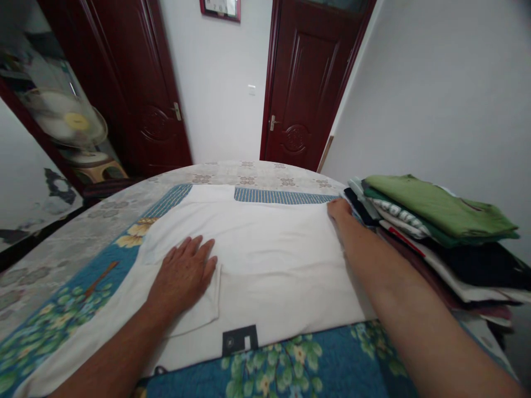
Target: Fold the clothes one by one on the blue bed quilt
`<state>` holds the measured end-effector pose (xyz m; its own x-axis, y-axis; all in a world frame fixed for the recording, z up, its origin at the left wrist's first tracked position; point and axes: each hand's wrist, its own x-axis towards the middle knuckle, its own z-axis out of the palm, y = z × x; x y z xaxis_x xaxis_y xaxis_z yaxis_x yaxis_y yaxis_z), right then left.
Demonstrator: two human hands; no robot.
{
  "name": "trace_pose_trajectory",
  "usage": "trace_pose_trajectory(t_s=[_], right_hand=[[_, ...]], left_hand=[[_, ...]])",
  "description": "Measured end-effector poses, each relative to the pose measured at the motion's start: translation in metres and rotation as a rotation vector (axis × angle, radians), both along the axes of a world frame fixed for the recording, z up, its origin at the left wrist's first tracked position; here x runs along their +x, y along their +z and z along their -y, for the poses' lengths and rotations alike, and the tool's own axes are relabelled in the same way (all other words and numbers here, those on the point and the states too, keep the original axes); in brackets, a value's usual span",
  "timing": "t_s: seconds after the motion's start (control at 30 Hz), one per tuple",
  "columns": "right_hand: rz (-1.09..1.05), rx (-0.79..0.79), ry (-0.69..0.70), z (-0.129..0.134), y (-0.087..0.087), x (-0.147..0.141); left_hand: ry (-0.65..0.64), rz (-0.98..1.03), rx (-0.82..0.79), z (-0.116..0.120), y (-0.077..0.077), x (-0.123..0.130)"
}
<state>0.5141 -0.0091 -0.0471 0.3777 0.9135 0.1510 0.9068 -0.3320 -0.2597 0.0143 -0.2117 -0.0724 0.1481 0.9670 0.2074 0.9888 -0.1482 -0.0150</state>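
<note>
I have the white garment (pixel 282 237) laid out on the blue floral cloth (pixel 323 365) over the surface (pixel 219 170), and I judge this to be a flattening or straightening step. My left hand (pixel 178 276) rests palm down on it, fingers spread, thumb just beside a hem edge. My right hand (pixel 340 210) is at its far right corner, fingers curled in; from here I can't quite tell whether they pinch the fabric or only press it. Any next move calls for light, even contact on the left and control of that corner, without nudging the folded stack (pixel 440 210) beside my right forearm. The dark patch (pixel 230 342) lies at the near edge, well clear of my fingers.
</note>
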Motion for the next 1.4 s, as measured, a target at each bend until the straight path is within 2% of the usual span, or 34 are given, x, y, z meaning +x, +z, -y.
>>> trace_pose_trajectory(t_s=[0.13, 0.27, 0.37, 0.5, 0.57, 0.67, 0.87, 1.0, 1.2, 1.3, 1.4], right_hand=[[-0.022, 0.012, -0.081, 0.002, 0.001, -0.002], [0.02, 0.113, -0.034, 0.016, 0.01, -0.023], [0.059, 0.155, 0.196, 0.033, 0.004, -0.053], [0.135, 0.099, 0.618, 0.051, -0.022, -0.089], [0.183, 0.06, 0.684, 0.054, -0.033, -0.096], [0.212, 0.024, 0.593, 0.051, -0.04, -0.092], [0.098, 0.015, 0.15, 0.043, -0.041, -0.063], [0.035, 0.068, -0.025, 0.041, -0.046, -0.052], [0.007, -0.016, -0.046, 0.035, -0.041, -0.044], [0.048, -0.051, -0.019, 0.027, -0.032, -0.028], [0.073, 0.01, 0.041, 0.015, -0.023, -0.008]], left_hand=[[0.011, -0.004, -0.011, 0.0, 0.001, 0.0], [0.025, 0.012, -0.025, 0.003, 0.005, 0.003], [0.029, 0.029, -0.04, 0.006, 0.007, 0.005], [0.034, 0.068, -0.051, 0.008, 0.007, 0.006], [0.056, 0.079, -0.065, 0.009, 0.008, 0.007], [0.134, 0.089, -0.086, 0.011, 0.011, 0.01], [0.275, 0.103, -0.157, 0.008, 0.017, 0.009], [0.364, 0.118, -0.2, -0.007, 0.017, -0.005], [0.429, 0.108, -0.187, -0.048, 0.021, -0.052], [0.437, 0.089, -0.161, -0.072, 0.035, -0.076], [0.451, 0.184, -0.13, -0.105, 0.051, -0.092]])
